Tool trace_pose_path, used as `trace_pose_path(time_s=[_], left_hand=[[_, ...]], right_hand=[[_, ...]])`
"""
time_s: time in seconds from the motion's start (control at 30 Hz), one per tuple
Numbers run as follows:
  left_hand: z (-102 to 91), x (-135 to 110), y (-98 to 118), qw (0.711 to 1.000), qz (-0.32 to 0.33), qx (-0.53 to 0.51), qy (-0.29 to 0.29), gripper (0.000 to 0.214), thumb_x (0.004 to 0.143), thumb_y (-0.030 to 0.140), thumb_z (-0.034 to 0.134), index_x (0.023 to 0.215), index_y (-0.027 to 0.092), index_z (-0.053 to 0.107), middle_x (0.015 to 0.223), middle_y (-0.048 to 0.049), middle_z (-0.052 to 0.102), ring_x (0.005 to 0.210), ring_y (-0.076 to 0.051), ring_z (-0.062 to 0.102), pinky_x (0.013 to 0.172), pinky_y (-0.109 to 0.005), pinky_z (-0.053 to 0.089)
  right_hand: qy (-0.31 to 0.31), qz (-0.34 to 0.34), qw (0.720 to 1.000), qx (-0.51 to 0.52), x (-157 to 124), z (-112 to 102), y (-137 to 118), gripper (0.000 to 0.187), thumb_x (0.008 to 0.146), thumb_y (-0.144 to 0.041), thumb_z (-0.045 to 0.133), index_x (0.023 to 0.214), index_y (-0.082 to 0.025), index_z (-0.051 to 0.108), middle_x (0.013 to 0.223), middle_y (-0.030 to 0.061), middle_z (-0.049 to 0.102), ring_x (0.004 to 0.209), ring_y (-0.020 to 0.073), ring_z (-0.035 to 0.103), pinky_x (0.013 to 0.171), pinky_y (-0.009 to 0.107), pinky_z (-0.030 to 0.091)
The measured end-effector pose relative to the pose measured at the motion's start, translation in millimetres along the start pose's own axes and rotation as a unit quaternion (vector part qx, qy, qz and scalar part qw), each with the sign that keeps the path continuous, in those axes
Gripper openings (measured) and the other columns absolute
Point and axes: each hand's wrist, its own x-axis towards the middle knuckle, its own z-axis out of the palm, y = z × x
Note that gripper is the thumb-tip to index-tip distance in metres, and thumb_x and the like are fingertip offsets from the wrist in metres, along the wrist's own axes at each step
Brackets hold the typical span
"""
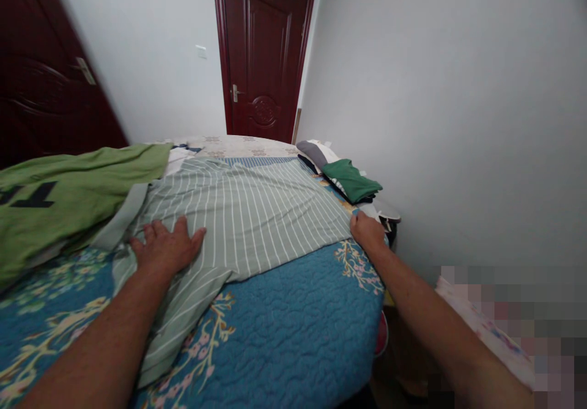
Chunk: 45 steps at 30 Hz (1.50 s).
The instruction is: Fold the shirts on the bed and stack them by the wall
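A pale green sheet with white stripes point(257, 213) lies spread over a bed covered by a blue floral quilt point(293, 323). My left hand point(166, 247) rests flat on the sheet's left part, fingers stretched out. My right hand point(367, 232) is closed on the sheet's right corner at the bed's right edge, pinching the cloth.
A green garment with black lettering point(59, 201) lies bunched at the left. Folded clothes, a dark green one point(351, 180) on top, are stacked at the bed's far right by the white wall. Dark red doors point(263, 54) stand behind the bed and at the left.
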Motion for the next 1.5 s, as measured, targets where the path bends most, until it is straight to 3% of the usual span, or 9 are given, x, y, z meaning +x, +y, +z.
trace_pose_path(time_s=[0.2, 0.4, 0.67, 0.8, 0.93, 1.03, 1.13, 1.3, 1.5], left_hand=[[-0.2, -1, 0, 1.000, 0.016, 0.023, 0.010, 0.090, 0.100, 0.074, 0.024, 0.160, 0.013, 0.053, 0.168, -0.0354, 0.037, 0.156, -0.057, 0.030, 0.119, -0.078, 0.022], [-0.6, -2, -1, 1.000, 0.012, 0.018, 0.004, 0.091, 0.100, 0.074, 0.024, 0.163, 0.015, 0.051, 0.170, -0.0339, 0.036, 0.158, -0.055, 0.029, 0.121, -0.079, 0.019], [-2.3, -5, 2, 1.000, -0.004, 0.014, -0.018, 0.092, 0.098, 0.077, 0.026, 0.165, 0.018, 0.049, 0.173, -0.0328, 0.031, 0.160, -0.056, 0.025, 0.119, -0.082, 0.019], [-7.2, -9, 6, 1.000, 0.010, 0.027, -0.012, 0.091, 0.100, 0.076, 0.027, 0.165, 0.016, 0.049, 0.174, -0.0323, 0.031, 0.160, -0.056, 0.025, 0.120, -0.081, 0.019], [-6.1, -10, 9, 0.993, 0.115, 0.030, -0.015, 0.083, 0.103, 0.069, 0.032, 0.170, 0.020, 0.042, 0.179, -0.0217, 0.027, 0.165, -0.047, 0.020, 0.126, -0.074, 0.019], [-3.0, -11, 10, 0.985, 0.164, 0.031, -0.049, 0.077, 0.105, 0.065, 0.035, 0.171, 0.026, 0.040, 0.181, -0.0165, 0.026, 0.166, -0.043, 0.020, 0.128, -0.070, 0.018], [-1.7, -13, 9, 0.986, 0.147, 0.040, -0.064, 0.077, 0.106, 0.065, 0.035, 0.172, 0.027, 0.039, 0.181, -0.0184, 0.025, 0.167, -0.042, 0.020, 0.128, -0.070, 0.017], [-3.0, -16, 10, 0.991, 0.110, 0.042, -0.068, 0.082, 0.106, 0.069, 0.033, 0.174, 0.023, 0.033, 0.181, -0.0200, 0.021, 0.168, -0.042, 0.016, 0.130, -0.068, 0.016], [-5.2, -19, 13, 0.991, 0.103, 0.024, -0.076, 0.083, 0.106, 0.070, 0.034, 0.174, 0.023, 0.034, 0.182, -0.0209, 0.019, 0.168, -0.042, 0.014, 0.130, -0.068, 0.012]], right_hand=[[-0.019, -0.027, 0.999, -0.013, 3, -8, 1, 0.055, 0.113, -0.045, 0.033, 0.131, -0.011, 0.072, 0.115, 0.0256, 0.078, 0.110, 0.0347, 0.078, 0.096, 0.044, 0.056], [-0.021, -0.077, 0.997, -0.022, 20, -18, 30, 0.054, 0.113, -0.046, 0.034, 0.121, -0.013, 0.077, 0.116, 0.0233, 0.079, 0.115, 0.0316, 0.076, 0.101, 0.039, 0.054], [-0.031, -0.063, 0.996, -0.055, 1, -7, 32, 0.050, 0.113, -0.044, 0.036, 0.126, -0.012, 0.072, 0.111, 0.0234, 0.079, 0.107, 0.0338, 0.078, 0.093, 0.044, 0.057], [-0.017, -0.102, 0.993, -0.052, 7, -21, 14, 0.040, 0.108, -0.033, 0.044, 0.122, -0.009, 0.073, 0.118, 0.0266, 0.076, 0.113, 0.0358, 0.075, 0.098, 0.046, 0.056], [0.031, -0.235, 0.971, 0.044, 10, -28, -39, 0.044, 0.108, -0.036, 0.046, 0.134, -0.010, 0.069, 0.138, 0.0235, 0.070, 0.133, 0.0323, 0.064, 0.116, 0.042, 0.047], [0.044, -0.324, 0.938, 0.119, 4, -18, -90, 0.056, 0.110, -0.041, 0.041, 0.154, -0.010, 0.057, 0.159, 0.0211, 0.056, 0.152, 0.0303, 0.048, 0.127, 0.045, 0.037], [0.005, -0.361, 0.922, 0.142, 2, 0, -122, 0.063, 0.112, -0.050, 0.037, 0.163, -0.014, 0.048, 0.170, 0.0180, 0.045, 0.160, 0.0320, 0.037, 0.130, 0.053, 0.031], [-0.042, -0.303, 0.947, 0.100, 37, 22, -114, 0.068, 0.112, -0.056, 0.034, 0.166, -0.016, 0.044, 0.176, 0.0171, 0.037, 0.162, 0.0346, 0.033, 0.131, 0.057, 0.027], [-0.004, -0.237, 0.968, 0.087, 87, 35, -95, 0.066, 0.112, -0.050, 0.032, 0.156, -0.006, 0.054, 0.166, 0.0237, 0.048, 0.155, 0.0361, 0.043, 0.127, 0.053, 0.033]])
